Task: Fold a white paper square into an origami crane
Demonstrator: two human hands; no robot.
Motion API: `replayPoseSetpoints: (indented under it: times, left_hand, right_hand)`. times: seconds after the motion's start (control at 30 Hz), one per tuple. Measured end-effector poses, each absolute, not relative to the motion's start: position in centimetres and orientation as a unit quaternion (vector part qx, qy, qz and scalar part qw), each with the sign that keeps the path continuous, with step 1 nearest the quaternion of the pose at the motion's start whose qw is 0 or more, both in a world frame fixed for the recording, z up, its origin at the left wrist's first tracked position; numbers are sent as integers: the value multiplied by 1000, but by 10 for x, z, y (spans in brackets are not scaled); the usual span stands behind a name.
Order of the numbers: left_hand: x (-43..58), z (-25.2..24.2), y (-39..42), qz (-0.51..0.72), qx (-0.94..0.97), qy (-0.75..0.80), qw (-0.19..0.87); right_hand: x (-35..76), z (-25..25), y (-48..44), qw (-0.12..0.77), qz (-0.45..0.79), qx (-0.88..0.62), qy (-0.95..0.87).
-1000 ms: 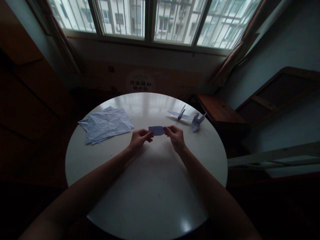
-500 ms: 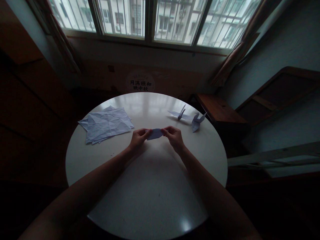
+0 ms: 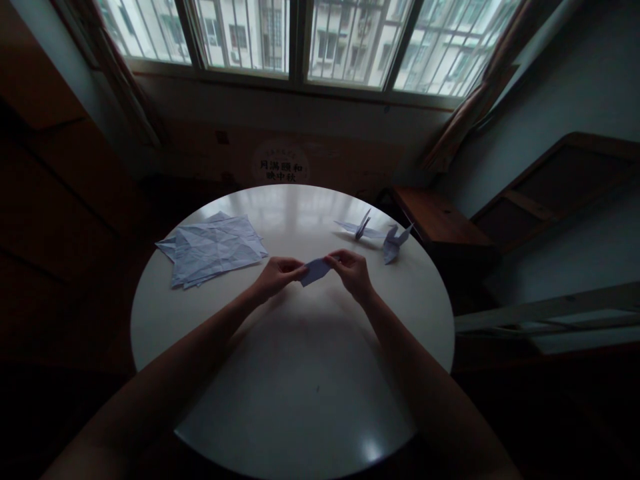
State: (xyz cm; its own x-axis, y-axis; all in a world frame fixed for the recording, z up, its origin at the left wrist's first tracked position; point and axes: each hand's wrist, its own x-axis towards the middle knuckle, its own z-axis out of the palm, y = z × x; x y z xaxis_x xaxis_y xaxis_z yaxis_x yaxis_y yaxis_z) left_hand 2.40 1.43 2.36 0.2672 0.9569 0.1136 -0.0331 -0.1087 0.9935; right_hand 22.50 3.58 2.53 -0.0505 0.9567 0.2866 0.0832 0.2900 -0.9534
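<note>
Between my two hands a small piece of folded paper (image 3: 315, 272), pale bluish-white, is held above the middle of the table. My left hand (image 3: 279, 277) pinches its left end between thumb and fingers. At its upper right corner my right hand (image 3: 351, 270) grips it in the same way. The paper tilts, its right end higher than its left. Fingers hide both of its ends. Beyond my right hand stand two folded paper cranes, one farther back (image 3: 362, 230) and one nearer the rim (image 3: 393, 245).
Several creased paper sheets (image 3: 217, 250) lie stacked on the left of the round white table (image 3: 300, 400). A wooden stool or bench (image 3: 440, 217) stands past the table's right rim. Behind are a cardboard box (image 3: 340, 157) and a barred window (image 3: 295, 40).
The folded paper has turned from nearly level to slanted, with its left end lowered. My left hand has shifted slightly; the cranes and the sheets stay where they were.
</note>
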Motion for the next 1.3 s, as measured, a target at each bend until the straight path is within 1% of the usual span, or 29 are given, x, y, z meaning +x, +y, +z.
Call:
replayPoseSetpoints:
  times: [0.13, 0.23, 0.3, 0.43, 0.53, 0.63, 0.87, 1.03, 1.3]
  left_hand:
    - [26, 20, 12, 399, 589, 373, 596]
    - [30, 16, 10, 407, 563, 400, 598]
    - [31, 15, 10, 443, 529, 421, 589]
    - [32, 14, 11, 502, 467, 429, 588]
    - [33, 14, 10, 517, 462, 422, 584]
    - [34, 15, 9, 515, 472, 414, 584]
    - [32, 11, 11, 515, 482, 392, 590]
    - [34, 9, 11, 509, 468, 383, 613]
    - [38, 13, 9, 564, 466, 387, 561]
  right_hand:
    - [224, 25, 36, 544, 411, -424, -596]
    - [222, 23, 36, 541, 428, -431, -581]
    - [221, 21, 36, 506, 447, -445, -588]
    - [218, 21, 31, 377, 447, -450, -675]
    - [217, 22, 27, 345, 428, -441, -709]
    - [215, 22, 26, 339, 440, -425, -715]
    - [211, 20, 26, 378, 481, -386, -691]
    - [211, 21, 25, 381, 485, -376, -691]
    - [210, 18, 23, 377, 476, -406, -683]
